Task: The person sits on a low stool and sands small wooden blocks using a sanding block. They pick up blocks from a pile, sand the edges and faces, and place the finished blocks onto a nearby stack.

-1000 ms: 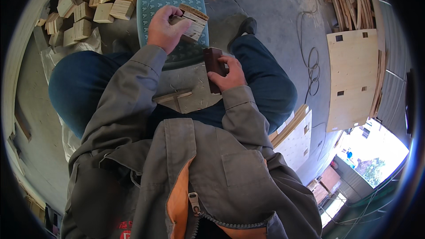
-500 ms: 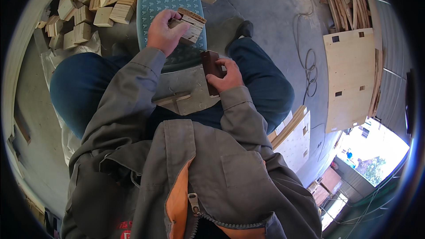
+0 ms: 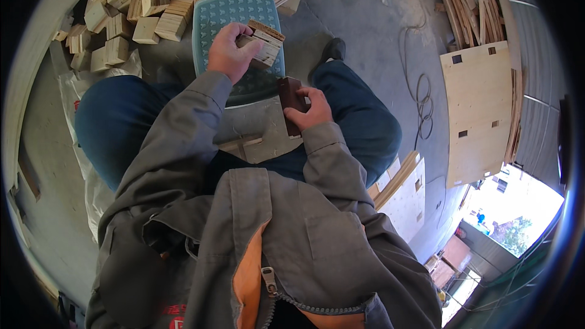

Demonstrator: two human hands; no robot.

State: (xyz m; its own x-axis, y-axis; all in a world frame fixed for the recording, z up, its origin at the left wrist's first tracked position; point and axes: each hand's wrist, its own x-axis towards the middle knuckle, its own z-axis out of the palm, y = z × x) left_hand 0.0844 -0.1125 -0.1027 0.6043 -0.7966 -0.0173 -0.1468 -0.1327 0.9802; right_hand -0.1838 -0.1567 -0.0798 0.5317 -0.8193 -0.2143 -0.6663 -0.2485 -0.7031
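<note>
My left hand (image 3: 233,53) grips a plywood block (image 3: 268,50) with layered edges and a rough brown strip along its far edge. It is over the teal plastic stool (image 3: 210,18), whose top has a raised pattern. My right hand (image 3: 311,109) is closed round a dark brown, long rectangular block (image 3: 289,100), held by the stool's near right corner. The two blocks are apart. The fingers of my left hand partly cover the plywood block, and the brown block's underside is hidden.
Many loose plywood blocks (image 3: 146,29) lie heaped beyond and left of the stool. My bent legs flank it. Right of me are a coiled cable (image 3: 420,106) on the floor, a large plywood panel (image 3: 478,97) with square holes, and stacked boards (image 3: 402,189). Clear plastic sheeting (image 3: 88,189) lies at left.
The whole view has shifted slightly, with the stool and heap sitting a little lower in it. Both hands keep their grips, almost unmoved relative to the stool.
</note>
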